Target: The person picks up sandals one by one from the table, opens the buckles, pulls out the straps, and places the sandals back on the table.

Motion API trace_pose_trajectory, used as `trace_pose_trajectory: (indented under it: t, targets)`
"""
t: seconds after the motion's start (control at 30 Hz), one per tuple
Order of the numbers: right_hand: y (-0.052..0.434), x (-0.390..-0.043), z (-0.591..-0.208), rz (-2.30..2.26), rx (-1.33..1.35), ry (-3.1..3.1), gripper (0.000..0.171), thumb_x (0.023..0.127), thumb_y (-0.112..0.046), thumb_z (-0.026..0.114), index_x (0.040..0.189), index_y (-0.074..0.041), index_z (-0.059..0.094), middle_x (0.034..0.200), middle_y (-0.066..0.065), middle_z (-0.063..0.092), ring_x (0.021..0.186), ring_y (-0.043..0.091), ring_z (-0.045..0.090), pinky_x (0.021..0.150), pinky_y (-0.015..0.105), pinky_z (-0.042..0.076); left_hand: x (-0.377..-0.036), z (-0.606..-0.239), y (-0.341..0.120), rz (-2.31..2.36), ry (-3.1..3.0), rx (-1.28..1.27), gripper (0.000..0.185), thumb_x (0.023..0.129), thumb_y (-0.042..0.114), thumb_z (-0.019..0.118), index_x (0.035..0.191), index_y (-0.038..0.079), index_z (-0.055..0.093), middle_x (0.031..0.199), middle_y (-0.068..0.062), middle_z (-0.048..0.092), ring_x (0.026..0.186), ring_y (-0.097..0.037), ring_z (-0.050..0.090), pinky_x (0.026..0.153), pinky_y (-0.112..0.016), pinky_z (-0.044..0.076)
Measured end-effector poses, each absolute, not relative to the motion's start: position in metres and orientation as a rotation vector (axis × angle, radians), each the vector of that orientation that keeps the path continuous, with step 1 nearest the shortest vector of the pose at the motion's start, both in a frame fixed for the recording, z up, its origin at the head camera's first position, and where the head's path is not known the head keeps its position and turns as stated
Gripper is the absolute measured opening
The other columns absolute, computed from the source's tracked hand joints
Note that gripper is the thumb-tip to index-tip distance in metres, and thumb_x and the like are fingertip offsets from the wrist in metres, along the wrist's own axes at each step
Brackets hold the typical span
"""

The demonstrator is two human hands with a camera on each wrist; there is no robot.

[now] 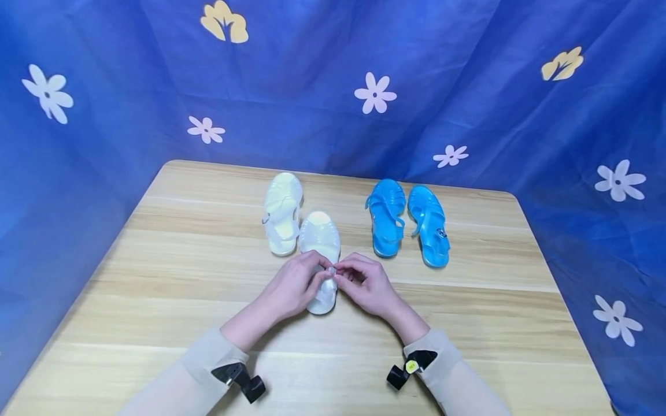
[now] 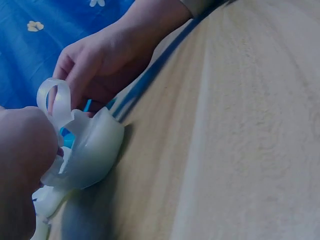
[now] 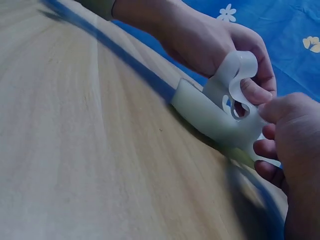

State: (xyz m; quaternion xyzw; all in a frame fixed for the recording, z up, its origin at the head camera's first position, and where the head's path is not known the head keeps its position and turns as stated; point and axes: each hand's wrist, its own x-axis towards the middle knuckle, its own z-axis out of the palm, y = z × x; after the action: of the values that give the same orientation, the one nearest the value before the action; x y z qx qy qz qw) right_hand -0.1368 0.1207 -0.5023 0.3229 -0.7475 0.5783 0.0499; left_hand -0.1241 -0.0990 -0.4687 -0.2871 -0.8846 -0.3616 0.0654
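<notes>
A translucent white sandal [image 1: 321, 237] lies on the wooden table [image 1: 156, 277], toe away from me. Both hands meet at its ankle strap [image 1: 332, 269]. My left hand [image 1: 321, 273] pinches the strap from the left and my right hand [image 1: 343, 271] pinches it from the right. The right wrist view shows the strap [image 3: 241, 67] curled into a loop above the heel [image 3: 207, 116], with the left hand's fingers [image 3: 252, 92] through it and the right hand [image 3: 287, 125] close beside. From the left wrist view, the loop [image 2: 56, 100] stands above the heel [image 2: 95, 150], in front of the right hand [image 2: 95, 65].
A second white sandal [image 1: 282, 212] lies just left of and behind the held one. A pair of blue sandals [image 1: 386, 216] [image 1: 429, 225] sits to the right. Blue flowered cloth [image 1: 468, 86] hangs behind and beside the table. A black camera mount [image 1: 243, 380] is on each sleeve.
</notes>
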Motion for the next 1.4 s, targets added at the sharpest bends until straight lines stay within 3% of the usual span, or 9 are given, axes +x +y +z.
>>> trace_pose_trajectory:
  t: [0.13,0.23,0.47,0.63,0.83,0.97,1.4]
  targets:
    - [0.114,-0.135,-0.496,1.788,0.971,-2.221,0.019,0.085,0.016,0.074,0.103,0.008,0.074,0.091,0.021,0.071,0.077,0.028,0.065,0.064,0.054,0.059,-0.122,-0.471,-0.097,-1.127,-2.673,-0.859,0.012,0.100,0.008,0.073,0.110,0.005,0.067,0.105,-0.005,0.070,0.095,-0.019,0.069,0.086,-0.040,0.059]
    - [0.109,-0.130,-0.481,1.824,0.938,-2.195,0.019,0.081,0.020,0.072,0.098,0.012,0.071,0.089,0.024,0.070,0.074,0.030,0.066,0.063,0.056,0.059,-0.122,-0.473,-0.095,-1.156,-2.670,-0.851,0.012,0.100,0.006,0.072,0.110,0.004,0.065,0.105,-0.005,0.069,0.096,-0.020,0.068,0.086,-0.041,0.059]
    - [0.109,-0.128,-0.471,1.842,0.875,-2.239,0.018,0.080,0.025,0.065,0.087,0.009,0.069,0.087,0.023,0.070,0.080,0.033,0.068,0.074,0.036,0.061,-0.127,-0.464,-0.095,-1.306,-2.645,-0.727,0.005,0.102,0.005,0.068,0.106,0.005,0.065,0.096,-0.001,0.067,0.084,-0.015,0.062,0.075,-0.037,0.056]
    - [0.114,-0.133,-0.492,1.927,0.783,-2.280,0.015,0.086,0.022,0.069,0.097,0.011,0.069,0.094,0.023,0.070,0.085,0.029,0.068,0.080,0.035,0.061,-0.135,-0.451,-0.098,-1.297,-2.627,-0.765,0.006,0.101,0.010,0.072,0.105,0.007,0.069,0.094,0.000,0.069,0.082,-0.016,0.063,0.073,-0.037,0.055]
    - [0.117,-0.132,-0.502,2.008,0.811,-2.195,0.023,0.088,0.019,0.073,0.108,0.009,0.070,0.101,0.022,0.069,0.088,0.028,0.067,0.081,0.034,0.060,-0.135,-0.458,-0.103,-1.166,-2.709,-0.897,0.015,0.102,0.014,0.072,0.113,0.003,0.072,0.107,-0.006,0.073,0.103,-0.022,0.069,0.093,-0.042,0.057]
    - [0.116,-0.133,-0.504,2.036,0.867,-2.163,0.023,0.089,0.012,0.077,0.111,0.006,0.071,0.102,0.020,0.069,0.087,0.029,0.064,0.078,0.031,0.059,-0.135,-0.459,-0.106,-1.209,-2.683,-0.872,0.020,0.101,0.014,0.074,0.117,0.003,0.073,0.113,-0.006,0.074,0.109,-0.024,0.070,0.098,-0.044,0.056]
    - [0.117,-0.142,-0.495,1.731,0.958,-2.381,0.021,0.093,-0.008,0.082,0.113,-0.007,0.076,0.100,0.002,0.070,0.086,0.021,0.063,0.075,0.036,0.059,-0.135,-0.451,-0.119,-1.146,-2.718,-0.895,0.016,0.103,0.016,0.071,0.113,0.004,0.073,0.110,-0.004,0.072,0.109,-0.022,0.067,0.097,-0.043,0.055]
